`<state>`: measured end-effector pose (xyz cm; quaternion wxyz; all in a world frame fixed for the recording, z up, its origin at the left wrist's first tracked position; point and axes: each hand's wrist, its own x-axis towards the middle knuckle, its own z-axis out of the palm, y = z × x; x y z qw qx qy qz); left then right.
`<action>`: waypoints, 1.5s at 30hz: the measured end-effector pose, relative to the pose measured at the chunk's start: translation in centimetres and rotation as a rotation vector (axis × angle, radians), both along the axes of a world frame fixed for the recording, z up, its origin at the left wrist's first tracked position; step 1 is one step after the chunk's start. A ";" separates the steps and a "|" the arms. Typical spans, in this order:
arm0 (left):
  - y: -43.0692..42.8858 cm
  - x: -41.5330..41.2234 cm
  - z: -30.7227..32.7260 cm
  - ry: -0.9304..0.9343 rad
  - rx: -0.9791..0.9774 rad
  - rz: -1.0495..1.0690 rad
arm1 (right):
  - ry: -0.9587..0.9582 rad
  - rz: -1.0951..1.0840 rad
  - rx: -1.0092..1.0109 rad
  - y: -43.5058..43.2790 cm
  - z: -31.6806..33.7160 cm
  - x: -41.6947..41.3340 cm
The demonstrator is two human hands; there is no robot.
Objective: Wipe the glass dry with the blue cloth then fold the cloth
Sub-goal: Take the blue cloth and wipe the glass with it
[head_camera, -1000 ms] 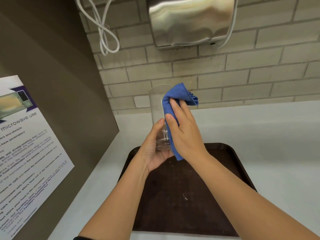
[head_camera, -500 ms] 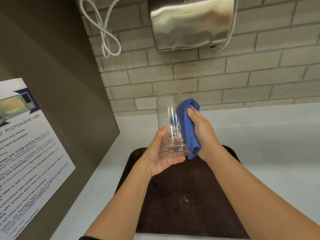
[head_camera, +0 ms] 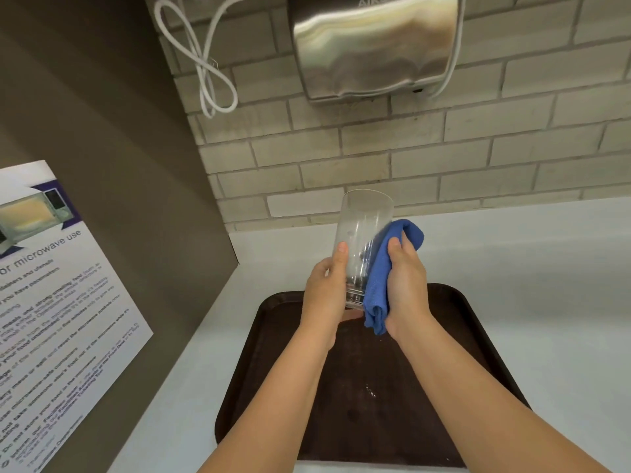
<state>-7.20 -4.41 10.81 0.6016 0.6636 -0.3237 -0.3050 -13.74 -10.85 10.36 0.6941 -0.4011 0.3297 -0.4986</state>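
Observation:
A tall clear glass (head_camera: 363,227) is held upright above the tray, its mouth up. My left hand (head_camera: 326,290) grips its lower part from the left, thumb laid on the front wall. My right hand (head_camera: 406,288) presses a bunched blue cloth (head_camera: 382,274) against the glass's right side. The cloth covers that side from about mid height down past the base and hangs a little below my palm. The glass's base is partly hidden by my fingers and the cloth.
A dark brown tray (head_camera: 454,339) with a few water drops lies on the white counter (head_camera: 546,285) under my hands. A steel hand dryer (head_camera: 372,46) and a looped white cord (head_camera: 205,73) hang on the brick wall. A microwave notice (head_camera: 44,302) covers the brown panel at left.
My right hand has slid the cloth from the glass's top and front down to its right side. The glass has turned more upright and its whole rim now shows.

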 end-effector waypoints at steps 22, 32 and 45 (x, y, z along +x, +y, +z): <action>2.5 1.7 0.1 0.377 -0.139 -0.383 | 0.302 0.086 -0.818 4.0 2.3 -1.4; 2.7 2.3 0.1 0.441 -0.147 -0.511 | 0.057 0.254 -0.412 0.4 5.7 -0.6; 2.6 1.7 0.2 0.277 -0.068 -0.308 | 0.331 0.158 -0.827 4.7 0.8 -1.9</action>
